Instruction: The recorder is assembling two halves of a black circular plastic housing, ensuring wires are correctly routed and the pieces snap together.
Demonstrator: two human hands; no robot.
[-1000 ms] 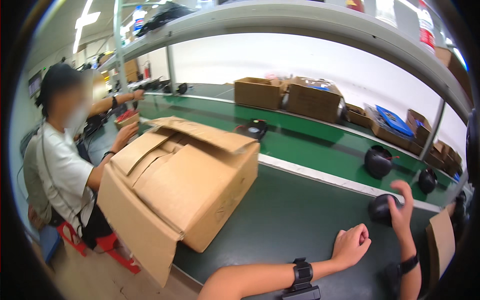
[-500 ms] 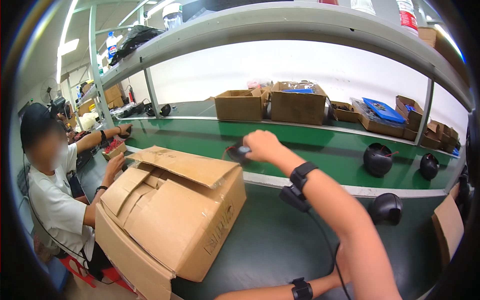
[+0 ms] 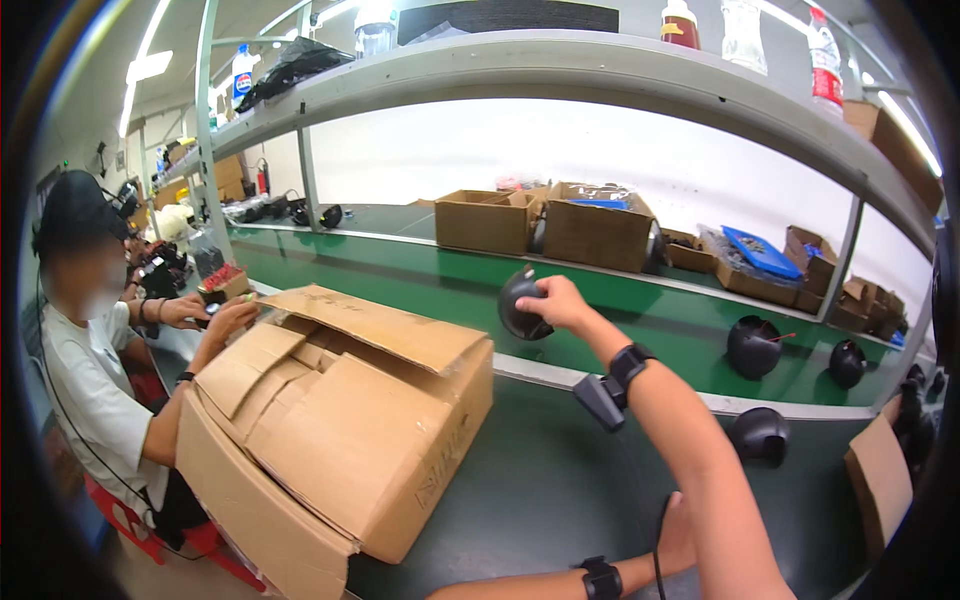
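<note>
Your right hand (image 3: 563,302) grips a black shell (image 3: 520,306), thumb and fingers closed on its right side. You hold this shell over the green belt (image 3: 650,310), near the pale rail (image 3: 545,371); I cannot tell whether it touches the belt. Your left hand (image 3: 682,535) is low at the bench (image 3: 560,470), partly hidden behind your right forearm, so I cannot tell if it is open or closed. You wear a black strap on each wrist, and a dark module (image 3: 599,402) sits beside your right strap (image 3: 630,365).

To your right, 2 more shells sit on the belt: a large shell (image 3: 754,348) with a red wire, and a small shell (image 3: 848,364) farther right. A bench shell (image 3: 760,437) lies on your side of the rail. To your left stands a big carton (image 3: 340,440), its flaps partly raised. Past it, a co-worker (image 3: 90,360) in a white shirt has 2 hands close together, near a small box (image 3: 228,284) of red parts.

Across the belt you see 2 brown boxes (image 3: 484,222) side by side and, to their right, a blue tray (image 3: 762,252). Bottles (image 3: 826,70) stand on the shelf (image 3: 560,68) above.
</note>
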